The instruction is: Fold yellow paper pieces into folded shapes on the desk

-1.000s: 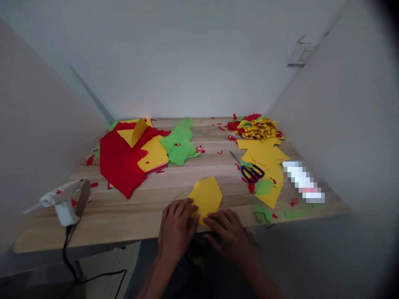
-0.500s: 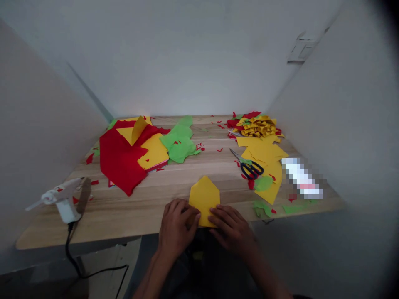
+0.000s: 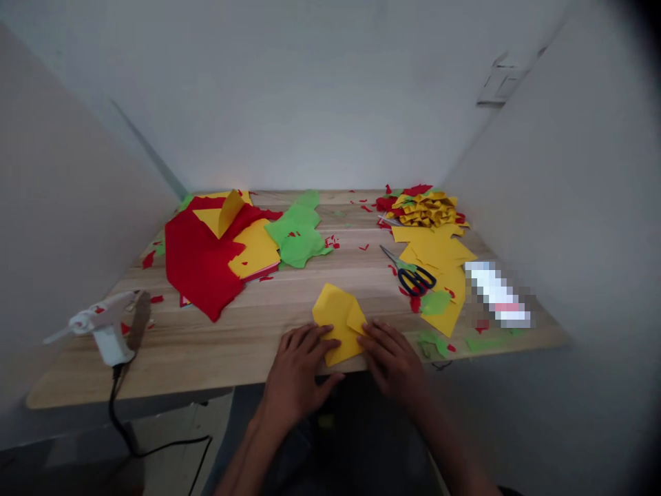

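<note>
A yellow paper piece point(image 3: 335, 320) with a pointed top lies near the table's front edge, its right side folded over in a flap. My left hand point(image 3: 302, 368) rests on its lower left part, fingers spread and thumb held apart below. At the right edge of the paper, my right hand point(image 3: 392, 358) has its fingertips pinched on the folded flap. Dark-handled scissors point(image 3: 416, 279) lie to the right, beyond my right hand, beside flat yellow paper sheets point(image 3: 434, 248).
Red paper point(image 3: 199, 262) and green paper point(image 3: 297, 238) lie at the back left. A white glue gun point(image 3: 111, 337) with a black cord stands front left. Crumpled yellow paper point(image 3: 428, 209) sits back right, near a blurred white object point(image 3: 496, 293).
The yellow paper has turned, and its right side is now folded over. My left thumb has moved off the paper; my right hand has shifted to the right and upward.
</note>
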Demonstrator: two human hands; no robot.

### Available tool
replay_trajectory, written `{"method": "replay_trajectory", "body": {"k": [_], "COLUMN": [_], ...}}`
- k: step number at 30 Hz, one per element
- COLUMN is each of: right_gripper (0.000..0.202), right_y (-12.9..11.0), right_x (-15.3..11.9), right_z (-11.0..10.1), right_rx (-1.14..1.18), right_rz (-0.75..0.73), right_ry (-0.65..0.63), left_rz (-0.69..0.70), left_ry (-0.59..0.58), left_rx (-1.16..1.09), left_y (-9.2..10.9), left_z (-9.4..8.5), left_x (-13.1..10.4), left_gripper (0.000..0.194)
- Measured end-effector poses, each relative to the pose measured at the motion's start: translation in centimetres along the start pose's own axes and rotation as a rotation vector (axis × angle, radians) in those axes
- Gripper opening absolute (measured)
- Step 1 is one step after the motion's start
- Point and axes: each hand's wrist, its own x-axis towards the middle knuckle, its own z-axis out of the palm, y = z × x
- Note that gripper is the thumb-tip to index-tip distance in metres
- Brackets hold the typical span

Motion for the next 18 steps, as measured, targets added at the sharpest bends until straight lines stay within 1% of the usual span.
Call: {"method": "replay_trajectory", "body": {"k": [4,6,8,11,14,18], "right_gripper": [0.05,0.053,0.053,0.042,0.03,0.023], "right_y": [-1.8,-2.5,-2.8,-2.6,-2.2,-2.0], "right_x": [0.2,0.2,0.2,0.1,-0.2,-0.6], "right_z": [0.2,0.5,0.9,1.2,1.4,1.5], "right_rx": [0.014,0.015,0.013,0.019,0.034,0.066], "right_rz": [-0.051,-0.07,-0.066,-0.062,-0.079,-0.106], "right_ry": [-0.087,-0.132,-0.147,-0.115,-0.059,-0.006], "left_rz": [-0.017,-0.013,-0.001,0.002,-0.042,-0.072], "left_ry": [0.013,0.009,0.002,-0.002,0.037,0.087], "left_rx": [-0.005,-0.02,-0.039,-0.052,-0.014,0.049], "left_y": [-0.1,-0.1,-0.1,-0.1,0.0,0.1], "left_z": [0.2,0.1,-0.1,-0.2,0.2,0.8], "left_x": [-0.3,-0.4,-0.6,-0.6,-0.4,0.0], "left_gripper": [0.037,0.036,0.035,0.027,0.015,0.012]}}
